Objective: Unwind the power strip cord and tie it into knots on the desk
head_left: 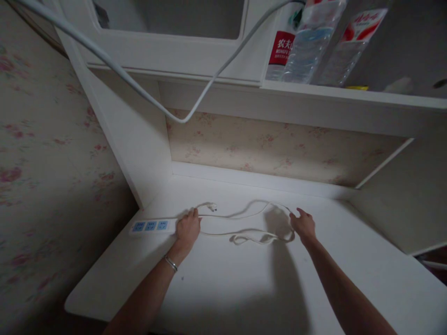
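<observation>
Desk (244,288) holds power strip (150,226), cord (244,231); 3 bottles (310,42) above.

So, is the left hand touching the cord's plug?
Apart. The head view shows the plug lying on the desk past the left hand, with a bare stretch of cord between them.

The bench (244,288) looked like smooth white laminate with a matt finish. The power strip (152,226) was white plastic with blue sockets, and its cord (244,232) a smooth white plastic sheath. On the left wrist a bracelet (171,263) shone like metal. The water bottles (314,42) on the shelf (349,95) were clear glossy plastic with printed labels. The wallpaper (272,149) looked matt, floral paper.
</observation>
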Demonstrator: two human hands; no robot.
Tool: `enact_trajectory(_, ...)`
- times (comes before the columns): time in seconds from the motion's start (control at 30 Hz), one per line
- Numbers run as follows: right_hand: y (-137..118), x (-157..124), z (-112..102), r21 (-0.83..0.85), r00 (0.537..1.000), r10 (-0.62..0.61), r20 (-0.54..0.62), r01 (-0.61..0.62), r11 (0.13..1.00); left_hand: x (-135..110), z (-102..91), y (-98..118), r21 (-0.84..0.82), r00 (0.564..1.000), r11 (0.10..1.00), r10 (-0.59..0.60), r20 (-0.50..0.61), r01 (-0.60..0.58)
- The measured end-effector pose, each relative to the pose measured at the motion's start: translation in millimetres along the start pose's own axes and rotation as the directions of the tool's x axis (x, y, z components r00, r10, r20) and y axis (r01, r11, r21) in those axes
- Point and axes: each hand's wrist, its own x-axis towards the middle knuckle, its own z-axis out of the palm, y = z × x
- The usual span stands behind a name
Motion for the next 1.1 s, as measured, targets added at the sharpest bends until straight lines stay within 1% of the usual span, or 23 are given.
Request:
enact_trajectory(0.03,-9.3,-7.4,-0.6,-0.057,0.998,-0.065,-0.023,0.063,0.996,-0.5,-0.6,0.4,-0.004,1.0,1.0,0.004,-0.003,-0.004)
enact_trajectory(0.07,-20.4,-17.3,-0.2,-0.084,0.99,-0.141,-0.022,0.139,0.987,-0.8,-1.4,0.9,-0.012,1.0,1.0,0.008,-0.002,-0.008)
enact_trajectory(0.1,-32.7,-29.9,1.2,-0.087,0.97,-0.242,0.015,0.242,0.966,-0.8,-2.2,1.5,-0.024,1.0,1.0,0.012,0.002,-0.012)
enact_trajectory(0.13,-45.8,-44.7,3.8,-0.046,0.937,-0.335,0.1,0.341,0.939,-0.8,-3.0,2.1,-0.037,1.0,0.999,0.018,0.007,-0.018)
enact_trajectory(0.17,-58.9,-61.1,7.7,0.035,0.887,-0.409,0.212,0.412,0.911,-0.7,-3.8,2.7,-0.05,1.0,0.998,0.028,0.012,-0.027)
enact_trajectory(0.2,-71.4,-78.3,12.9,0.127,0.797,-0.493,0.348,0.481,0.868,-0.8,-4.5,3.3,-0.062,0.999,0.997,0.037,0.016,-0.036)
enact_trajectory(0.23,-82.9,-95.2,19.3,0.204,0.683,-0.554,0.476,0.527,0.825,-1.2,-5.2,3.7,-0.071,0.999,0.997,0.045,0.018,-0.043)
enact_trajectory(0.27,-93.0,-110.9,26.8,0.261,0.575,-0.594,0.563,0.558,0.788,-1.9,-5.8,4.1,-0.079,0.999,0.996,0.051,0.02,-0.049)
enact_trajectory(0.3,-101.8,-124.5,35.3,0.292,0.491,-0.626,0.606,0.594,0.749,-2.8,-6.4,4.3,-0.085,0.998,0.995,0.057,0.022,-0.055)
enact_trajectory(0.33,-109.3,-135.5,44.4,0.291,0.456,-0.636,0.622,0.619,0.729,-3.9,-6.9,4.3,-0.094,0.998,0.994,0.061,0.025,-0.059)
enact_trajectory(0.37,-115.8,-143.7,53.9,0.275,0.443,-0.634,0.635,0.637,0.72,-5.0,-7.5,4.3,-0.109,0.998,0.992,0.064,0.029,-0.06)
enact_trajectory(0.43,-127.3,-152.4,72.7,0.231,0.45,-0.619,0.643,0.657,0.718,-7.1,-8.7,4.0,-0.157,0.997,0.986,0.069,0.038,-0.062)
enact_trajectory(0.5,-138.1,-154.3,90.0,0.222,0.442,-0.613,0.655,0.663,0.715,-8.3,-10.1,3.7,-0.22,0.996,0.973,0.08,0.043,-0.069)
enact_trajectory(0.6,-152.9,-154.5,110.7,0.263,0.389,-0.633,0.67,0.673,0.692,-9.2,-11.6,3.7,-0.304,0.994,0.95,0.099,0.051,-0.079)
enact_trajectory(0.67,-159.9,-156.2,120.5,0.289,0.355,-0.645,0.677,0.678,0.676,-10.5,-11.9,3.7,-0.344,0.992,0.935,0.115,0.054,-0.09)
enact_trajectory(0.8,-164.4,-159.0,128.9,0.34,0.3,-0.67,0.679,0.681,0.649,-16.0,-12.5,3.1,-0.403,0.988,0.907,0.147,0.039,-0.119)
enact_trajectory(0.87,-163.9,-154.7,126.2,0.392,0.257,-0.693,0.673,0.672,0.629,-19.0,-14.3,3.3,-0.425,0.986,0.894,0.164,0.023,-0.139)
enact_trajectory(0.93,-162.9,-144.5,118.0,0.437,0.217,-0.703,0.677,0.651,0.621,-21.0,-16.7,4.5,-0.449,0.981,0.877,0.194,0.005,-0.171)
enact_trajectory(0.97,-161.9,-137.2,111.7,0.444,0.214,-0.7,0.681,0.64,0.627,-21.6,-17.7,5.4,-0.461,0.979,0.868,0.206,0.0,-0.183)
enact_trajectory(1.0,-160.3,-128.8,104.0,0.438,0.227,-0.689,0.688,0.628,0.644,-21.8,-18.4,6.3,-0.473,0.978,0.861,0.208,-0.005,-0.186)
enact_trajectory(1.03,-157.6,-119.3,95.0,0.416,0.259,-0.67,0.696,0.614,0.67,-21.8,-18.4,7.3,-0.481,0.979,0.858,0.204,-0.007,-0.182)
enact_trajectory(1.1,-147.8,-98.0,73.9,0.368,0.362,-0.623,0.693,0.566,0.738,-21.0,-16.6,8.8,-0.466,0.983,0.87,0.181,-0.007,-0.164)
